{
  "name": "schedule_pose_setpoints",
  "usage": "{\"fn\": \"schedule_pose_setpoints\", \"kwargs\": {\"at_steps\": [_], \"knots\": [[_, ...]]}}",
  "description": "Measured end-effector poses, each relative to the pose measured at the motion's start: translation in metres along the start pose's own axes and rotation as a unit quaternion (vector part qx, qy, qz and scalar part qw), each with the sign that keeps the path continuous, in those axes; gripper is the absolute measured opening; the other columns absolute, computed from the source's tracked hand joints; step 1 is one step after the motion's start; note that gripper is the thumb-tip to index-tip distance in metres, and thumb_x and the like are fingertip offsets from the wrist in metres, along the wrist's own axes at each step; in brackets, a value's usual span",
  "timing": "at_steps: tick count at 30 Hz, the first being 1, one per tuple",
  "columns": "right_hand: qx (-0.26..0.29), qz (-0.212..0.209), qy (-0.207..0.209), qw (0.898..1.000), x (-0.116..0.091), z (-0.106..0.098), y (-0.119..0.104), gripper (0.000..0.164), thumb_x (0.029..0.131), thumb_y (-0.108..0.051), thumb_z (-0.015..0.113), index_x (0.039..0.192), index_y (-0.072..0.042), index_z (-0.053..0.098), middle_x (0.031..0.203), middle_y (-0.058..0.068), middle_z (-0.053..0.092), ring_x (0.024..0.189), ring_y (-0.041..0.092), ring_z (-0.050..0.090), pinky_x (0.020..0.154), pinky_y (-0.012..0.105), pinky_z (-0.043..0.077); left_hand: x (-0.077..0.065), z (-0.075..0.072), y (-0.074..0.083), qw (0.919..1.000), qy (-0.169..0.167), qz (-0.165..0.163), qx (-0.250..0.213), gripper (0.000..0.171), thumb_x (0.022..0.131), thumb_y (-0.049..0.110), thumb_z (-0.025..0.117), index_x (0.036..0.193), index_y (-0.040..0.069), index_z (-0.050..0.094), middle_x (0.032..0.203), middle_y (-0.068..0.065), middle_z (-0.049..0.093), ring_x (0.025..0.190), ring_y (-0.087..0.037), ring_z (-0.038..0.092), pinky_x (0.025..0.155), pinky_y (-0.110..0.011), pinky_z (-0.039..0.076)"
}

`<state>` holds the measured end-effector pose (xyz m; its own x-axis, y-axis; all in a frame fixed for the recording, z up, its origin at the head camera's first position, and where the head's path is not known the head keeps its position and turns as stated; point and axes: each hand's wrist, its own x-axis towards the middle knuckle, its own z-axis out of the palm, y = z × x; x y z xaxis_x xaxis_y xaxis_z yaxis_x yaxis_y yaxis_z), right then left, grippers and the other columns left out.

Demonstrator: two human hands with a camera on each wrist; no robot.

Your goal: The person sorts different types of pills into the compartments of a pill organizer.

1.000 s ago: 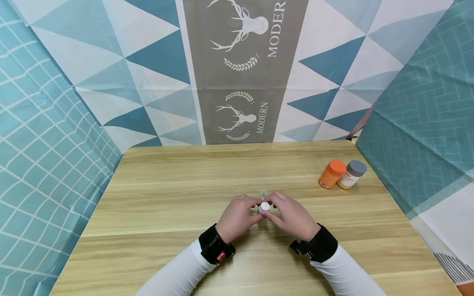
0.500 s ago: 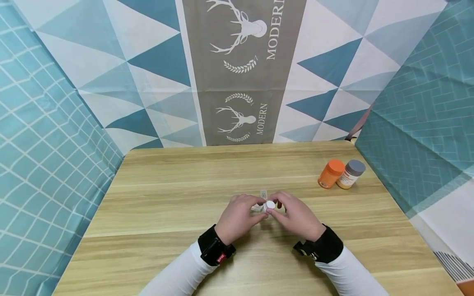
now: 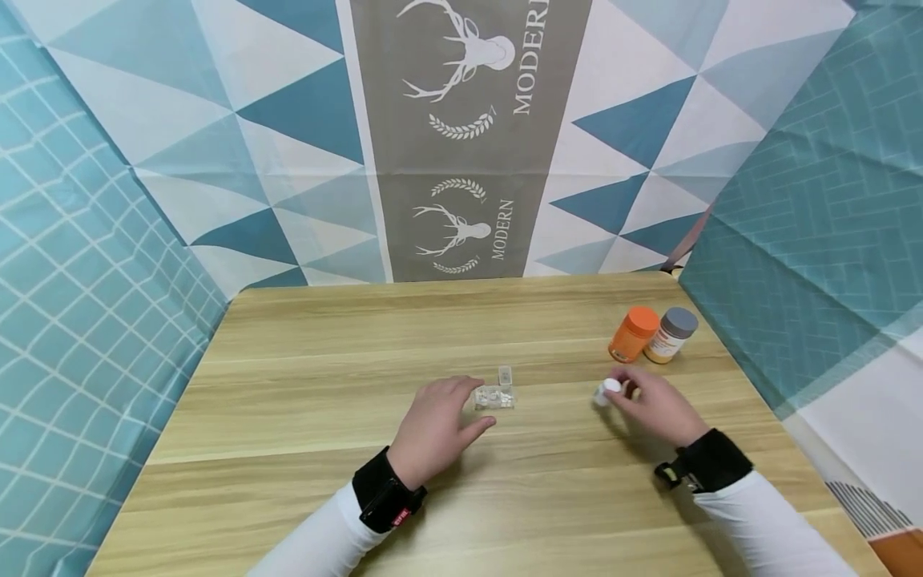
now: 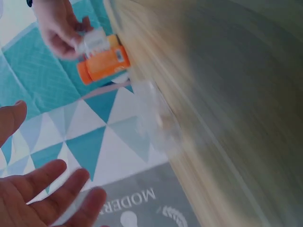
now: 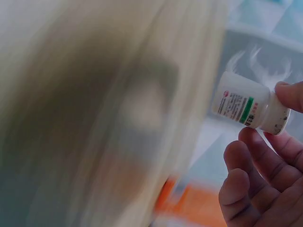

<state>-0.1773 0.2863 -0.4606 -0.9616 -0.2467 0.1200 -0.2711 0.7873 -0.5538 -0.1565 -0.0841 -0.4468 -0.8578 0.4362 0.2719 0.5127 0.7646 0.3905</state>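
My right hand (image 3: 659,405) pinches a small white pill bottle (image 3: 606,392) by its cap, thumb on one side and fingers on the other. In the right wrist view, printing and a green stripe show on the bottle's label (image 5: 241,104). My left hand (image 3: 436,425) is spread with thumb and fingers apart, holding nothing. Just beyond its fingertips lies a small clear plastic box (image 3: 493,397) on the table, its raised lid (image 3: 505,374) standing at the far side. The left wrist view shows this box only as a blurred transparent shape (image 4: 158,118).
An orange bottle (image 3: 633,336) with an orange cap stands at the back right of the wooden table (image 3: 324,344). Beside it is a white-labelled bottle with a grey cap (image 3: 671,335). Patterned cloth (image 3: 461,144) hangs behind the table and along both sides.
My right hand has carried the white pill bottle rightward, away from the clear box. My left hand has let go of the bottle, drawn back to the left and spread its fingers.
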Motion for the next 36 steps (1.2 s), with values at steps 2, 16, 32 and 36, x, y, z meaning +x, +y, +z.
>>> {"fn": "schedule_pose_setpoints", "kwargs": {"at_steps": [2, 16, 32, 36], "knots": [[-0.017, 0.022, -0.003, 1.000, -0.004, -0.012, 0.022, 0.019, 0.095, -0.024, 0.068, 0.105, -0.009, 0.063, 0.088, -0.002, 0.062, 0.076, 0.013, 0.055, 0.062, 0.027, 0.045, -0.004, -0.002, -0.007, 0.9997, 0.006, -0.006, 0.021, 0.064, 0.088, 0.053, 0.069, 0.135, 0.010, 0.058, 0.134, -0.009, 0.059, 0.124, -0.030, 0.054, 0.103, -0.051, 0.040], [-0.097, 0.147, 0.008, 0.984, 0.015, -0.067, 0.115, 0.039, 0.097, -0.026, 0.062, 0.115, 0.008, 0.056, 0.103, 0.025, 0.061, 0.087, 0.035, 0.060, 0.069, 0.043, 0.049, -0.019, -0.018, -0.039, 0.9957, 0.002, -0.043, 0.082, 0.081, 0.087, 0.066, 0.061, 0.144, 0.010, 0.049, 0.143, -0.013, 0.050, 0.130, -0.032, 0.048, 0.103, -0.053, 0.040], [-0.064, 0.230, -0.016, 0.971, 0.023, -0.072, 0.141, 0.072, 0.094, -0.022, 0.053, 0.141, 0.022, 0.021, 0.120, 0.041, 0.044, 0.104, 0.050, 0.051, 0.079, 0.055, 0.047, -0.027, -0.029, -0.054, 0.9937, 0.010, -0.040, 0.104, 0.081, 0.088, 0.066, 0.060, 0.144, 0.010, 0.048, 0.142, -0.014, 0.050, 0.129, -0.035, 0.048, 0.105, -0.053, 0.038], [-0.066, 0.243, -0.028, 0.967, 0.010, -0.074, 0.127, 0.066, 0.097, -0.024, 0.048, 0.136, 0.024, 0.025, 0.112, 0.040, 0.050, 0.097, 0.048, 0.055, 0.075, 0.052, 0.048, -0.029, -0.030, -0.054, 0.9942, 0.008, -0.046, 0.097, 0.081, 0.088, 0.066, 0.059, 0.145, 0.010, 0.048, 0.143, -0.015, 0.050, 0.129, -0.035, 0.048, 0.104, -0.054, 0.038]]}}
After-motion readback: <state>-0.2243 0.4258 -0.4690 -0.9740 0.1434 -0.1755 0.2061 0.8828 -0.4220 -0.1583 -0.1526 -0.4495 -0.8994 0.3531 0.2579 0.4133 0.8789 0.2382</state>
